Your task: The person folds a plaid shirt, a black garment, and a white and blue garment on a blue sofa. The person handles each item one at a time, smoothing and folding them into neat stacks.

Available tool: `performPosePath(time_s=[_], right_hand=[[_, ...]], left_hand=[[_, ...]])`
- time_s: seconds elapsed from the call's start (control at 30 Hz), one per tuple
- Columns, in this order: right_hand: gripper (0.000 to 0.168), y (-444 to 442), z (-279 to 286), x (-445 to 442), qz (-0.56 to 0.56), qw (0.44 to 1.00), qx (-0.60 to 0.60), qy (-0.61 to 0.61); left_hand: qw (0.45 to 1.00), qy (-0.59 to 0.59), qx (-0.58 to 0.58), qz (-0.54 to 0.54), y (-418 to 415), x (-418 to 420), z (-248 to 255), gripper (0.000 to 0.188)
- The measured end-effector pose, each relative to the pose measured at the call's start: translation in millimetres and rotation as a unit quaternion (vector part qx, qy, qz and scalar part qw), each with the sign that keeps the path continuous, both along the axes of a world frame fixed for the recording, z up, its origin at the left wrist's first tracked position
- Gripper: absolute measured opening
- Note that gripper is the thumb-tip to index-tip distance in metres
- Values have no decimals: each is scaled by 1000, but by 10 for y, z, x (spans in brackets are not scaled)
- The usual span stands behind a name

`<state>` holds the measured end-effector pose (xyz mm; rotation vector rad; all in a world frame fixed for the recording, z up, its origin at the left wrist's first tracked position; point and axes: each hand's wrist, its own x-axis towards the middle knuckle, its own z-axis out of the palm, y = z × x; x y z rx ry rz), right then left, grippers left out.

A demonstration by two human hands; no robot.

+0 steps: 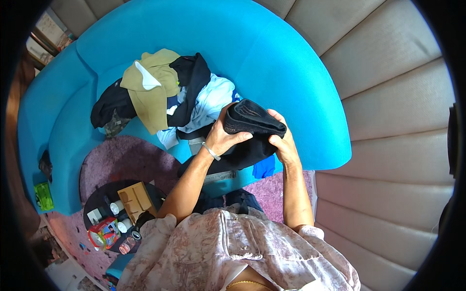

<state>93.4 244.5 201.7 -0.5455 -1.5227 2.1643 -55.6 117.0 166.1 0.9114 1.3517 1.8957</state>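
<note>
A black garment (251, 118) is held up in front of me by its wide ribbed band, over the seat of a curved turquoise sofa. My left hand (222, 136) grips the band's left side, thumb on the near face. My right hand (284, 140) pinches its right end. Black cloth hangs below the band, towards my lap. Just beyond my left hand lies a heap of clothes: an olive-green garment (154, 83), a black one (196, 72) and a light blue one (214, 98). A bright blue cloth (264, 167) lies at the sofa's front edge, below my right hand.
A round dark table (89, 202) stands at the lower left, holding a wooden tray (137, 200), white cups and a red packet (104, 232). A green packet (44, 196) lies on the sofa's far left. Padded beige panels (389, 116) rise at the right. Purple carpet covers the floor.
</note>
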Motion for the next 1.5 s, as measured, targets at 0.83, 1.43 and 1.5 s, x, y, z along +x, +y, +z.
performPosePath(time_s=[0.83,1.43,1.5], right_hand=[[35,-230,13,177,-146,980,119,-70],[44,251,117,915,-111,944,-187,247],[43,239,18,799,-93,940,-217,246]], left_hand=[[998,49,-21,31,-67,22,315,67],[823,-269,-440,-237,-845,810,-1975,74],[788,-433,-326,-291,-825,914,-1742,98]])
